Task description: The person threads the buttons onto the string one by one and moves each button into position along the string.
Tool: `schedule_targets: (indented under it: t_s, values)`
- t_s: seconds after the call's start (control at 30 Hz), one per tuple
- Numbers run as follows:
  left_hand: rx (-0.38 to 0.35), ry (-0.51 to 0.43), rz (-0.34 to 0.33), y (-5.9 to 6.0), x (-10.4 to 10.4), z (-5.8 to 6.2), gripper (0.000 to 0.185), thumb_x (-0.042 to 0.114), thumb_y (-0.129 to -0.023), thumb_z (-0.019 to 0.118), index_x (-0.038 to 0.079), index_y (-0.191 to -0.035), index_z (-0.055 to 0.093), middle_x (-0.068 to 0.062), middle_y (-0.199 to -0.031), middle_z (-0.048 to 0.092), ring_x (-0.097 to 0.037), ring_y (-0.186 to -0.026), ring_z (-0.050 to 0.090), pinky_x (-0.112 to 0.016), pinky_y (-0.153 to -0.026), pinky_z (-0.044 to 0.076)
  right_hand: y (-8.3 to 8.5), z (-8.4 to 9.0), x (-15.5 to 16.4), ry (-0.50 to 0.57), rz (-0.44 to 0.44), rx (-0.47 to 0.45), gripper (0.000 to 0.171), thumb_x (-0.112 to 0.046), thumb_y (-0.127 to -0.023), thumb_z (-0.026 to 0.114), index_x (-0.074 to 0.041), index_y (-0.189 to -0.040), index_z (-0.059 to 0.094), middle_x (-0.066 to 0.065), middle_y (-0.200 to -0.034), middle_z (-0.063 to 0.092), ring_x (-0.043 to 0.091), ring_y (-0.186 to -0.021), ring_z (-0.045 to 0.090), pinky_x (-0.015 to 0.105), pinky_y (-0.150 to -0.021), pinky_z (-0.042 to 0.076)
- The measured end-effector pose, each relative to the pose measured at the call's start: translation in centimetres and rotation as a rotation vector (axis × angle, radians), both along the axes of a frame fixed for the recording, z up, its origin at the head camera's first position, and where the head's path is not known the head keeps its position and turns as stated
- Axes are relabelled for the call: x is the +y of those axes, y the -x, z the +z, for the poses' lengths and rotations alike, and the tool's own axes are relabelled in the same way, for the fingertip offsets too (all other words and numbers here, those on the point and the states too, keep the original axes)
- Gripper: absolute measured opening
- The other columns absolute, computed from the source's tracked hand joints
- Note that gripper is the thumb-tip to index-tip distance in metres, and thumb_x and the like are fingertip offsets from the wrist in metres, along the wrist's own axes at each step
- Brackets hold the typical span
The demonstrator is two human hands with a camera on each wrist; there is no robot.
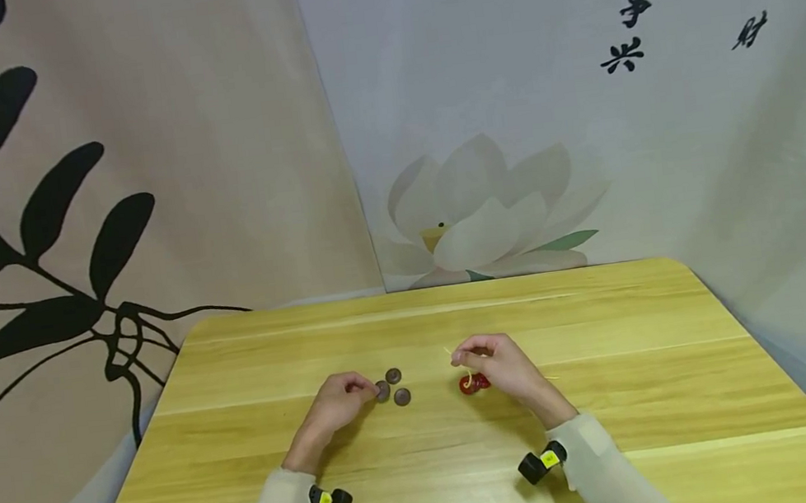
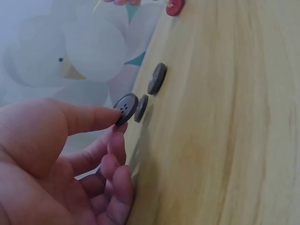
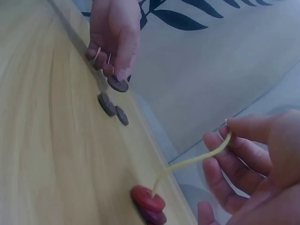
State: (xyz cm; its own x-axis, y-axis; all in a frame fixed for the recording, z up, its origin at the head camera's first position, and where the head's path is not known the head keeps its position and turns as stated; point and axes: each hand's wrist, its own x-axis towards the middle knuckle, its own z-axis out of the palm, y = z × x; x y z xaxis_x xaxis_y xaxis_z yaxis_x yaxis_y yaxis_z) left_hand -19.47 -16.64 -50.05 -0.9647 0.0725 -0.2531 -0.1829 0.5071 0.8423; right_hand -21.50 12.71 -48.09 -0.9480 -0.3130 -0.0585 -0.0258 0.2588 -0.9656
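Note:
My left hand [image 1: 370, 388] pinches a grey four-hole button [image 2: 125, 108] between thumb and forefinger, tilted on edge close to the wooden table [image 1: 615, 410]. Two more grey buttons [image 1: 393, 375] [image 1: 402, 397] lie flat just beyond its fingertips. My right hand [image 1: 461, 355] pinches the end of a thin yellow cord [image 3: 197, 159] a little above the table. The cord runs down into a small stack of red buttons [image 3: 147, 198] threaded on it and resting on the table below the hand.
The table sits in a corner of printed cloth backdrops [image 1: 474, 218], with its far edge against them. Bare wood lies around the buttons on all sides. A small black camera [image 1: 542, 462] sits on each wrist.

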Motion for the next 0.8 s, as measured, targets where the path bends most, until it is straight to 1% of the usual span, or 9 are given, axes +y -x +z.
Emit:
schedule_targets:
  t_s: [0.1,0.23,0.43,0.57,0.63,0.8]
  values:
    - [0.008,-0.012,0.000,-0.1,0.0,0.4,0.011,0.015,-0.095,0.062,0.008,-0.094,0.070,-0.006,-0.091,0.061,-0.020,-0.082,0.050,-0.032,-0.070,0.040,-0.2,0.4,-0.2,-0.004,0.022,0.021,0.019,-0.016,-0.098,0.061,0.000,-0.105,0.070,0.009,-0.103,0.072,0.036,-0.106,0.063,0.041,-0.088,0.053]
    - [0.036,-0.033,0.010,-0.1,0.3,1.1,0.011,0.015,-0.094,0.064,0.007,-0.094,0.071,-0.006,-0.094,0.063,-0.020,-0.086,0.052,-0.032,-0.073,0.040,-0.4,0.8,-0.5,-0.008,0.039,0.040,0.019,-0.017,-0.098,0.062,-0.001,-0.104,0.071,0.010,-0.103,0.072,0.036,-0.105,0.062,0.040,-0.084,0.054]
    - [0.088,-0.037,0.024,-0.2,0.9,1.8,0.010,0.015,-0.095,0.064,0.008,-0.094,0.071,-0.007,-0.090,0.063,-0.019,-0.077,0.050,-0.029,-0.066,0.041,-0.5,1.2,-0.7,0.000,0.054,0.023,0.019,-0.015,-0.099,0.060,0.000,-0.103,0.070,0.008,-0.101,0.071,0.037,-0.103,0.062,0.038,-0.070,0.056]
    - [0.122,-0.024,0.048,-0.3,1.4,2.2,0.010,0.017,-0.096,0.065,0.009,-0.093,0.072,-0.007,-0.088,0.062,-0.017,-0.073,0.050,-0.027,-0.061,0.041,-0.7,1.4,-0.9,-0.003,0.047,0.024,0.017,-0.014,-0.098,0.060,-0.002,-0.102,0.071,0.006,-0.100,0.071,0.038,-0.102,0.061,0.038,-0.069,0.056]
    - [0.143,-0.025,0.060,-0.4,1.8,2.5,0.010,0.018,-0.095,0.066,0.010,-0.092,0.071,-0.006,-0.085,0.061,-0.017,-0.070,0.048,-0.026,-0.059,0.040,-0.8,1.5,-1.0,-0.011,0.043,0.034,0.016,-0.014,-0.098,0.060,-0.003,-0.101,0.072,0.005,-0.099,0.071,0.037,-0.099,0.061,0.036,-0.068,0.054]
    - [0.186,-0.075,0.064,-0.6,3.1,3.2,0.011,0.017,-0.094,0.068,0.006,-0.091,0.070,-0.006,-0.080,0.061,-0.014,-0.063,0.046,-0.024,-0.051,0.036,-0.9,1.4,-1.5,-0.029,0.055,0.049,0.018,-0.013,-0.098,0.060,0.000,-0.102,0.071,0.008,-0.100,0.072,0.026,-0.085,0.061,0.027,-0.059,0.049]
